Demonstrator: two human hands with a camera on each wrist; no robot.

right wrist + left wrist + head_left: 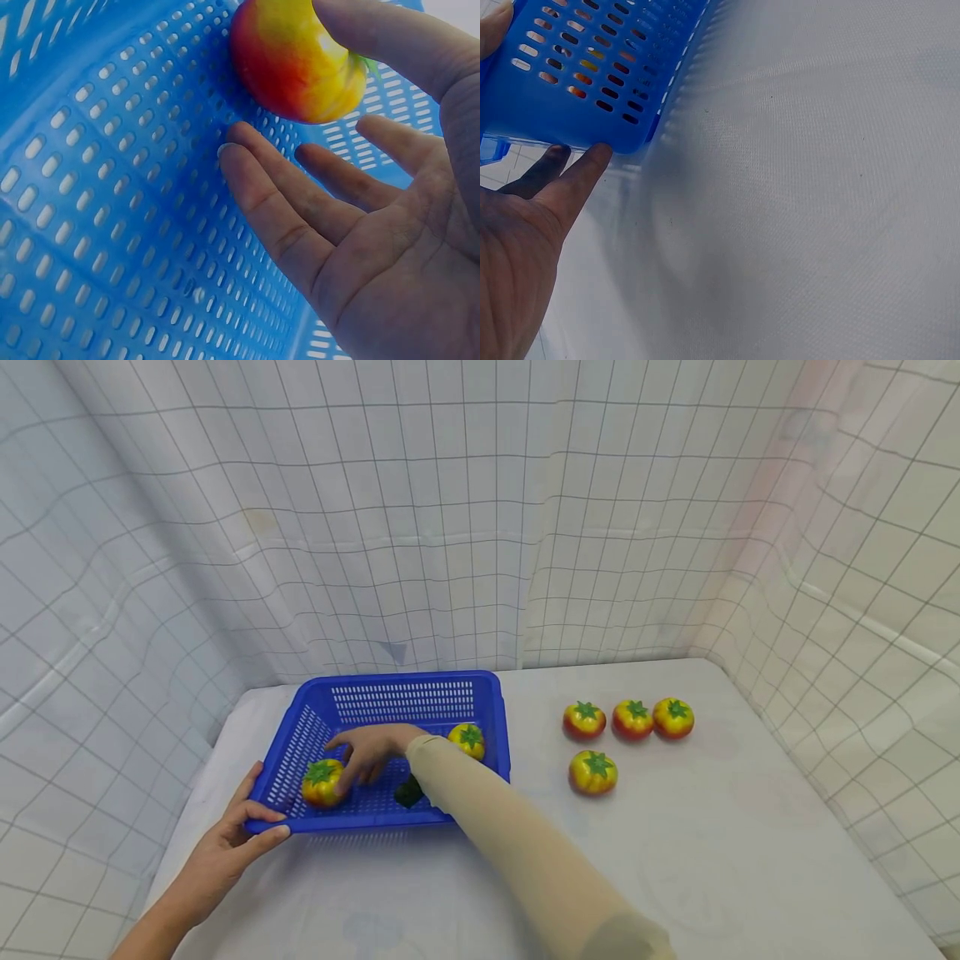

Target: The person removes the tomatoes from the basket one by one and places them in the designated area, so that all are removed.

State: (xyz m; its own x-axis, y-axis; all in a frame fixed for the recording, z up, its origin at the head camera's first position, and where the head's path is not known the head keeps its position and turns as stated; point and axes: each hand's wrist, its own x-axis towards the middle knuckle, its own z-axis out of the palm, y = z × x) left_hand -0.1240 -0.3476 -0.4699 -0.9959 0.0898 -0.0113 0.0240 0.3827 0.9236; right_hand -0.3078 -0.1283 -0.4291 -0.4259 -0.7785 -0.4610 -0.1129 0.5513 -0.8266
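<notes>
While my left hand [223, 850] grips the blue basket [405, 678], my right hand [369, 750] is released beside the left tomato [320, 783] inside.

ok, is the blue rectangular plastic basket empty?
Not empty: in head view, the basket holds a round, yellow-red, green-topped tomato at left and another tomato at right.

Solid blue colours the basket [408, 678] under the right hand [372, 748], its walls patterned with rows of slots. The tomato [321, 783] by that hand's thumb blends yellow into orange-red, beneath a green star-shaped cap; the tomato [468, 740] behind its wrist shows yellow and green. The sleeve [510, 827] is plain beige. Right of both hands, four tomatoes [585, 723] mix yellow and red, green-capped. The worktop [720, 835] is white; beyond the hands, white cloth [465, 527] carries a thin dark grid.
</notes>
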